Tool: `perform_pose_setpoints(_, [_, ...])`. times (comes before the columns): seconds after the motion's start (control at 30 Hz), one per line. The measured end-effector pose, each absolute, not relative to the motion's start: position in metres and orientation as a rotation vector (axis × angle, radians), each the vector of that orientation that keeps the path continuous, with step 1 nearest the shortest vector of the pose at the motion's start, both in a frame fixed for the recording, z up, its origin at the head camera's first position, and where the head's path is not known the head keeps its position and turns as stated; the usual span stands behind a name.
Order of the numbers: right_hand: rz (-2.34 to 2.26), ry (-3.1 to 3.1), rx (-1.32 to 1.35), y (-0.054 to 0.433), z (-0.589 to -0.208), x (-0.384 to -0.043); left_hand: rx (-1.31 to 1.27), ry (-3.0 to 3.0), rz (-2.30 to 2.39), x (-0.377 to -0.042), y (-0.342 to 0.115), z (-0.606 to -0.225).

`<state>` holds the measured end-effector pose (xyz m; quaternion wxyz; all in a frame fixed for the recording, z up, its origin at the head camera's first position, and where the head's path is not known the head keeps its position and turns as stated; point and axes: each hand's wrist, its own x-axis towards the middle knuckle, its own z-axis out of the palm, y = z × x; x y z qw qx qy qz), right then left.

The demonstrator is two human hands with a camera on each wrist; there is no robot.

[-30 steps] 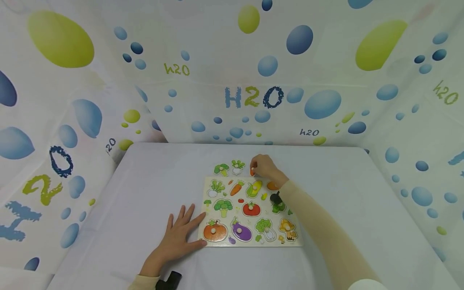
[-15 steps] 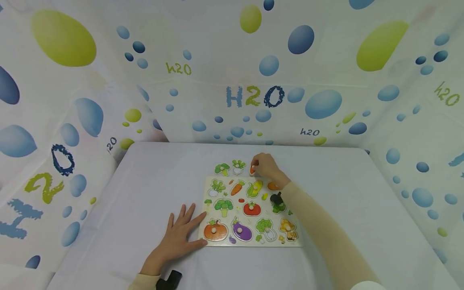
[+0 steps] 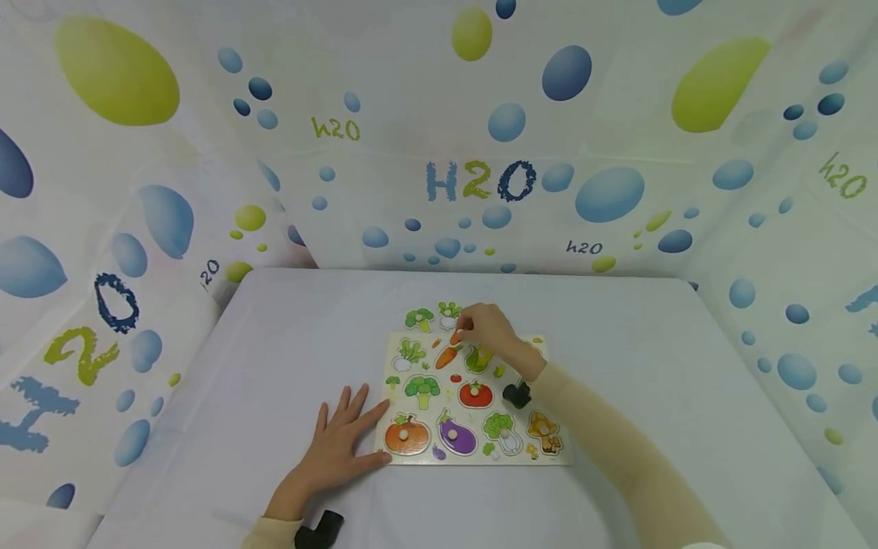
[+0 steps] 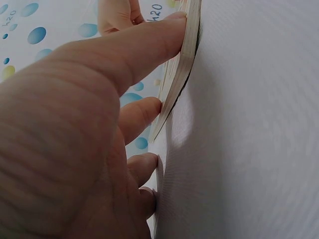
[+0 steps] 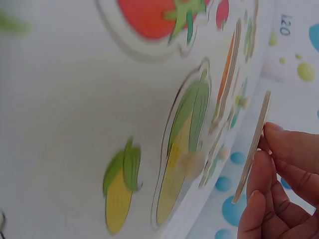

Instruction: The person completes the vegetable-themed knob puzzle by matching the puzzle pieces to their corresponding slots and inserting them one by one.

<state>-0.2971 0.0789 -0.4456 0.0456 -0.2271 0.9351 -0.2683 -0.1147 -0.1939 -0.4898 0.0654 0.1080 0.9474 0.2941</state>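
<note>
In the head view my right hand (image 3: 490, 332) pinches a thin orange carrot piece (image 3: 455, 337) above the top edge of a wooden vegetable puzzle board (image 3: 483, 460). Edge-on, the same piece (image 5: 253, 149) shows between thumb and fingers in the right wrist view. Just below it lies the board's printed carrot shape (image 3: 447, 357). With fingers spread, my left hand (image 3: 336, 450) rests at the board's left side. Its thumb and index finger touch the board's edge (image 4: 182, 69). My right wrist covers part of the board's upper right.
Behind the board lie a loose broccoli piece (image 3: 418, 319) and a loose turnip piece (image 3: 449, 315). Knobbed tomato (image 3: 475, 395), pumpkin (image 3: 406, 438), eggplant (image 3: 458, 439), bok choy (image 3: 503, 435) and mushroom (image 3: 545, 435) pieces sit in the board. White cloth covers the table (image 3: 274, 343).
My right hand has carried the carrot piece left and slightly toward the board's carrot shape. The left hand has stayed in place.
</note>
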Motion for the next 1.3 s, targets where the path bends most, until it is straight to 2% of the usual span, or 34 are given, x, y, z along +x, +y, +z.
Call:
perform_pose_setpoints(0.5, [-0.792, 2.804, -0.753, 0.057, -0.457, -0.272, 0.329, 2.857, 0.89, -0.114, -0.194, -0.491])
perform_pose_setpoints(0.97, [-0.774, 2.799, -0.685, 0.052, -0.463, -0.272, 0.334, 2.867, 0.888, -0.113, -0.196, -0.491])
perform_pose_setpoints(1.3, [-0.748, 2.823, -0.745, 0.052, -0.466, -0.276, 0.332, 2.862, 0.885, -0.113, -0.196, -0.491])
